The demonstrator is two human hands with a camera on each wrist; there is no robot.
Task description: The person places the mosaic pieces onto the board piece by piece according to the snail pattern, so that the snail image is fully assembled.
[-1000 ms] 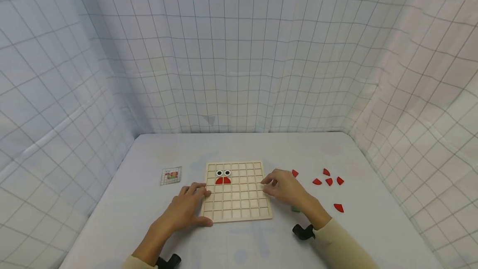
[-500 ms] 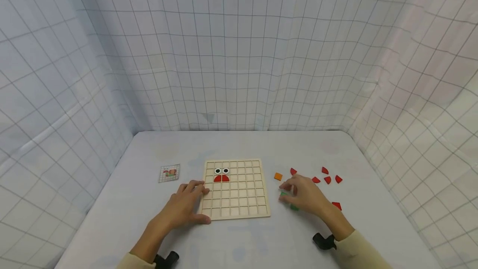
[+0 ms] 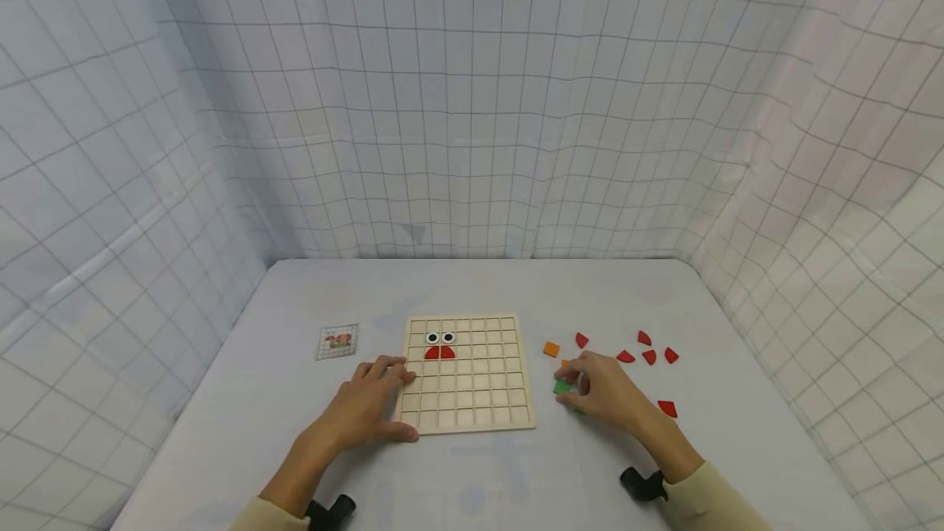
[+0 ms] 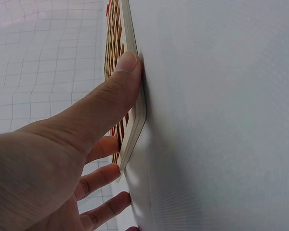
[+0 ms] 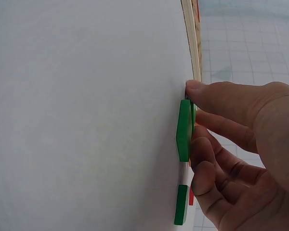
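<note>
My left hand (image 3: pixel 365 406) rests at the near left corner of a pale wooden grid board (image 3: pixel 479 375), fingers spread along its left edge and thumb (image 4: pixel 127 61) against its front edge. On the board sit two round eye pieces (image 3: pixel 448 338) above two red quarter-round tiles (image 3: pixel 447 352). To the right of the board, my right hand (image 3: pixel 608 388) pinches a green square tile (image 3: pixel 563 386) between thumb and index finger, low at the table. Another green tile (image 5: pixel 181 204) lies under the curled fingers. An orange tile (image 3: pixel 565 364) shows just beyond the index fingertip.
Several red quarter-round tiles (image 3: pixel 649 357) lie spread to the right, one (image 3: pixel 667 409) beside the right wrist. A second orange tile (image 3: pixel 551 348) lies near the board's right edge. A small gridded picture card (image 3: pixel 337 342) lies left of the board. Gridded curtains (image 3: pixel 472 146) surround the table.
My right hand has moved right from the board's right edge to the green tiles and closed its fingertips on one. The left hand has stayed at the board's corner.
</note>
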